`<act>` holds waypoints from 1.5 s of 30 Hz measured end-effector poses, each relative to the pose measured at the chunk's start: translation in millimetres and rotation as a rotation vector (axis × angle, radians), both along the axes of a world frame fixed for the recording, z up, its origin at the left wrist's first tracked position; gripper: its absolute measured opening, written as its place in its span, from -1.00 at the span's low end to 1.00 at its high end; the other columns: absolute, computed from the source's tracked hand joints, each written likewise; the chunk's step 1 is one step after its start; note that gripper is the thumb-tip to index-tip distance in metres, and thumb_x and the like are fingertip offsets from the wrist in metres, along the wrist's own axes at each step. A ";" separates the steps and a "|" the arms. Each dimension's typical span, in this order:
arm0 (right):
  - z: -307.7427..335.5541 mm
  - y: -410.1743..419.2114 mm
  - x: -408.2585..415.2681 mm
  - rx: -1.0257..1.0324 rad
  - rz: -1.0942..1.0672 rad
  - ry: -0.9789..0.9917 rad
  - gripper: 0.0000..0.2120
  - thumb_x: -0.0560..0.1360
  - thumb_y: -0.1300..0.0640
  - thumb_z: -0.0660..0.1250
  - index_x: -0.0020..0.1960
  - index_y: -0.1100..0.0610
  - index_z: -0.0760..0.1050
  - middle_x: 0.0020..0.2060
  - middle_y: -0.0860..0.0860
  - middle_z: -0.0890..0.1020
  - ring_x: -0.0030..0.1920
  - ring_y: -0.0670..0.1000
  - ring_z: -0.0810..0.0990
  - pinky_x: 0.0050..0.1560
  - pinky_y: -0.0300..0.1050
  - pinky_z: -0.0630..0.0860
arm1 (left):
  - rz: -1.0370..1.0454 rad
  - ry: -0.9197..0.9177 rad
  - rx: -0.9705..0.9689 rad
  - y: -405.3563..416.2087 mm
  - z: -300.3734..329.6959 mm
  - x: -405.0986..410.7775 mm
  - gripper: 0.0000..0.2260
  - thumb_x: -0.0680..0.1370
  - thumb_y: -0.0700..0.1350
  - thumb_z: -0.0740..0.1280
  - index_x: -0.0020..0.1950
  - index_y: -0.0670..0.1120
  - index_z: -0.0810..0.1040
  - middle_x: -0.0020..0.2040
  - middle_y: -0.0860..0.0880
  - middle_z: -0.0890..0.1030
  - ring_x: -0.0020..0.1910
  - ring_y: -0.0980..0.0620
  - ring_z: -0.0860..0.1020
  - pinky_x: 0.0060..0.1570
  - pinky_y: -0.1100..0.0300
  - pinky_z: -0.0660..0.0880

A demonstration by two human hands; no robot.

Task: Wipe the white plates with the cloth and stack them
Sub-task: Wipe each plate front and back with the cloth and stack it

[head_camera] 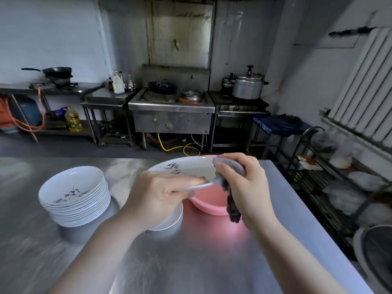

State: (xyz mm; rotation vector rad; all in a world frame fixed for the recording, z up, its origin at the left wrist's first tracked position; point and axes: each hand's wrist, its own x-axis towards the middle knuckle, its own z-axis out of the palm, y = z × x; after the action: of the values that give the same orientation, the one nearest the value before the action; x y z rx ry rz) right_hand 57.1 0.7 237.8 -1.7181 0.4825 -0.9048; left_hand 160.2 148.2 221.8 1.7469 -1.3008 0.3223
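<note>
**Honestly, wiping plates over a basin is making me nervous**

So I'm holding one white plate (pixel 186 168) up over the pink basin (pixel 209 203), tilted a bit. My left hand (pixel 158 193) is gripping the near rim, thumb on top and fingers curled under. My right hand (pixel 240 183) is clenching the grey cloth (pixel 230 168) and pressing it on the plate's right edge, with a dark wet tail of cloth dangling below my palm.

Already sitting on the steel counter (pixel 201 262): a tall stack of plates (pixel 74 198) off to the left, and another white plate or two (pixel 169 221) right under my left wrist. Can't tell how many, the hand's hiding them.

What I'm worrying about: that left grip is only on one edge, so if I'm pushing hard with the cloth the plate could be twisting out and dropping into the basin. A wet rim would only be making that slip easier. Also the tall stack is looking slightly leaning, so setting this one down off-centre might be sliding it.
</note>
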 end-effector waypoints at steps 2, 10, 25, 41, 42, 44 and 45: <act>3.2 -1.6 3.9 0.113 0.010 -0.042 -0.80 0.37 0.32 0.33 -0.17 0.06 0.65 -0.10 0.20 0.60 -0.32 -0.01 0.51 -0.49 -0.31 0.38 | 0.023 -0.114 0.018 -1.2 7.5 3.3 -0.76 0.40 -0.18 0.47 0.05 -0.06 0.74 -0.10 0.10 0.73 -0.07 0.16 0.67 0.17 0.23 0.51; 10.9 -7.0 12.7 0.179 -0.126 -0.207 -0.75 0.34 0.25 0.33 -0.07 -0.01 0.64 -0.40 -0.01 0.64 -0.55 -0.11 0.53 -0.49 -0.25 0.40 | 0.239 0.626 -0.244 -15.2 20.9 -8.5 0.09 0.19 -0.16 0.68 0.58 -0.05 0.14 0.39 0.00 0.50 0.37 0.03 0.48 0.33 0.04 0.46; -51.7 -4.0 6.3 0.018 -0.101 -0.164 -0.63 0.31 0.32 0.27 -0.10 -0.11 0.64 0.00 -0.06 0.54 -0.16 0.12 0.64 -0.37 -0.23 0.53 | 0.009 1.332 -0.332 8.2 -27.1 -8.9 -0.62 0.54 -0.40 0.31 0.25 -0.02 0.54 0.11 -0.11 0.68 0.01 -0.07 0.70 -0.18 0.16 0.64; -135.3 51.9 47.2 0.017 -0.009 0.175 -0.72 0.44 0.28 0.32 -0.07 -0.09 0.62 -0.03 -0.22 0.43 -0.08 0.15 0.63 -0.28 -0.19 0.47 | 0.390 1.511 -0.434 52.8 -147.2 53.5 -0.41 0.37 -0.51 0.22 0.11 0.16 0.53 0.04 0.07 0.66 0.21 -0.20 0.57 -0.38 0.18 0.60; -136.9 52.9 49.3 0.026 -0.017 0.184 -0.73 0.45 0.28 0.32 -0.07 -0.08 0.62 -0.03 -0.22 0.44 -0.08 0.15 0.63 -0.32 -0.23 0.46 | 0.408 1.518 -0.423 49.6 -154.2 58.7 -0.38 0.39 -0.53 0.19 0.11 0.18 0.52 0.11 0.04 0.62 0.23 -0.20 0.55 -0.39 0.18 0.60; -140.1 54.1 52.4 0.039 -0.043 0.194 -0.74 0.45 0.30 0.32 -0.07 -0.05 0.63 -0.04 -0.22 0.44 -0.11 0.13 0.64 -0.47 -0.32 0.43 | 0.428 1.527 -0.389 43.3 -168.4 69.2 -0.35 0.43 -0.54 0.16 0.08 0.24 0.49 0.18 0.03 0.57 0.26 -0.18 0.54 -0.38 0.19 0.60; -141.4 54.8 53.7 0.048 -0.054 0.194 -0.74 0.45 0.31 0.31 -0.08 -0.03 0.63 -0.05 -0.21 0.44 -0.15 0.12 0.64 -0.53 -0.34 0.42 | 0.431 1.536 -0.380 40.3 -174.9 74.4 -0.34 0.43 -0.54 0.16 0.08 0.26 0.48 0.19 0.03 0.56 0.26 -0.17 0.53 -0.38 0.17 0.60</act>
State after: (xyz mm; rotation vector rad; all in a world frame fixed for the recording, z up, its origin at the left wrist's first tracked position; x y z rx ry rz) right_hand 110.8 55.5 96.4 -1.7643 0.6765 -0.7611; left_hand 234.7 188.5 46.9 1.2961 0.2362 -0.4766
